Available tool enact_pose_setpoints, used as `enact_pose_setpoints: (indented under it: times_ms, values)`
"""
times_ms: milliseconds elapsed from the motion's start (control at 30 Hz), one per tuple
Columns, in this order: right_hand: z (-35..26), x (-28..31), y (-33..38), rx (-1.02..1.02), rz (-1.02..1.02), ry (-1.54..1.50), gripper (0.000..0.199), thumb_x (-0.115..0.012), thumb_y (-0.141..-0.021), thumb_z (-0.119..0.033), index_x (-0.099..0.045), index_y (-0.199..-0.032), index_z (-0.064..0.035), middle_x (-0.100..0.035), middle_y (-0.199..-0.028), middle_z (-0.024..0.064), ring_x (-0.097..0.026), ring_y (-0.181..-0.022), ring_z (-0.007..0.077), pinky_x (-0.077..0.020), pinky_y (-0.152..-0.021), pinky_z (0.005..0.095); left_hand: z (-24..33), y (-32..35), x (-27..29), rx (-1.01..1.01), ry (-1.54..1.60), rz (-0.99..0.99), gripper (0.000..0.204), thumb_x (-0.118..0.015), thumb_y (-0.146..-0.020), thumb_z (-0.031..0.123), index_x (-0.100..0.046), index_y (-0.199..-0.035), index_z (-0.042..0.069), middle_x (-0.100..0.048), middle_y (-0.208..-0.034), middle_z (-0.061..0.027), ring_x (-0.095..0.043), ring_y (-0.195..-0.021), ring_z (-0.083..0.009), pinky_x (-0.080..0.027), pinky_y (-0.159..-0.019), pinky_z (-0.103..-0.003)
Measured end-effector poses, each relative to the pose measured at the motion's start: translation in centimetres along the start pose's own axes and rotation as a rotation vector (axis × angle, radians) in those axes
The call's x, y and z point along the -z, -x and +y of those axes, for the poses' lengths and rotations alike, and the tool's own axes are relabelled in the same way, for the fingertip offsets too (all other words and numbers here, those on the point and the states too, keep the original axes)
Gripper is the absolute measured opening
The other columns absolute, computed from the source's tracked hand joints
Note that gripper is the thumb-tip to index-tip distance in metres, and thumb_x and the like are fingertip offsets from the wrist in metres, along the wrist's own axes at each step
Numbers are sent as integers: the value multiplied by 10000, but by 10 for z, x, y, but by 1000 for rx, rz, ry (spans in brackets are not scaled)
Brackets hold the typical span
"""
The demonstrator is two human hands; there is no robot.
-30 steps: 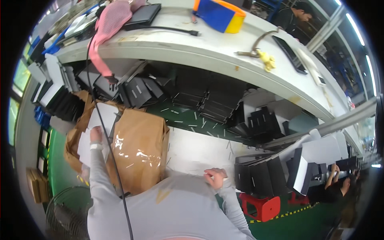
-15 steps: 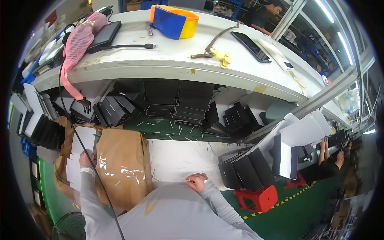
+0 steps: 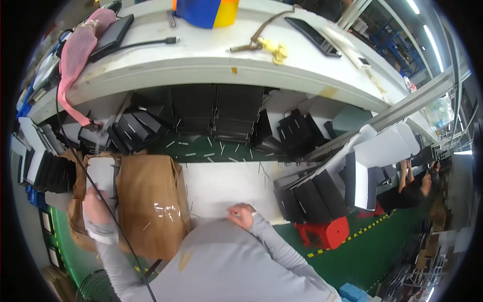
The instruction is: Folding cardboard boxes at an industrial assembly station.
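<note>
1. While the view has swung down and closer over the last second, the long white bench [image 3: 211,60] up top hasn't changed: a blue and yellow tub [image 3: 205,11], a pink mesh bag [image 3: 75,48] and a black cable [image 3: 146,44] sit on it.
2. Below that, the stacks of black flat boxes [image 3: 221,113] look untouched.
3. The brown paper-wrapped bundle [image 3: 151,201] lies just left of the white sheet [image 3: 226,189]; neither has shifted.
4. The left hand [image 3: 95,206] has stayed at the white stack [image 3: 100,176] poking out of the brown wrap. It's touching it, but I can't tell if the fingers are closed on it.
5. The right hand [image 3: 242,215] is the real change. It slid left along the near edge of the sheet, fingers curled and pinched on something small; too tiny to say what.
</note>
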State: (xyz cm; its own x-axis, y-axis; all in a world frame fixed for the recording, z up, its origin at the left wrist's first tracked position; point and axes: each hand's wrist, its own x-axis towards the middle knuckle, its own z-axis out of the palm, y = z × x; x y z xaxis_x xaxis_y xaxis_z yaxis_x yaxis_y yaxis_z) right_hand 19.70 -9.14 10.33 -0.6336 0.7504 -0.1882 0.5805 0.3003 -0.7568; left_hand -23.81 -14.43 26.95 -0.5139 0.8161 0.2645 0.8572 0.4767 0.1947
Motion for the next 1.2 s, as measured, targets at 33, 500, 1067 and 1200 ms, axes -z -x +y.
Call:
enact_pose_setpoints:
  times_ms: [33, 500, 1067, 1200]
  values:
    - [-9, -2, -6, 22, 80, -157, 332, -619, -768, -217, -570, -1046, -42, -604, -949, 112, -569, -894, 229, -452, -732, 327, 31, 18, 0, -80, 74, 52, 270, -556, -723, 50, -561, -989, 4, -585, -797, -195, -582, -729, -334, -462, -646, -419]
    - [-10, 19, -24, -278, 773, -1584, 454, -567, -799, -136, -393, -1199, -11, -517, -1098, 110, -507, -1010, 248, -419, -852, 384, 228, 78, -149, -673, 1289, -925, 329, -594, -793, 154, -559, -1081, -1, -586, -1041, -150, -533, -1028, -228, -420, -868, -321]
    - [71, -55, -7, -425, 751, -660, 388, -661, -731, -131, -524, -1048, 44, -582, -964, 113, -549, -866, 183, -438, -779, 296, 217, 118, -294, -978, 308, -510, 437, -546, -726, 127, -493, -1159, 94, -378, -1304, -78, -346, -1190, -262, -349, -891, -413]
    - [33, -25, -12, -282, 314, -478, 609, -691, -704, -238, -446, -1196, 27, -477, -1186, 182, -463, -1089, 262, -345, -929, 335, 216, 121, -299, -1024, 160, -413, 440, -536, -764, 156, -465, -1193, 91, -397, -1296, -70, -337, -1199, -246, -349, -870, -404]
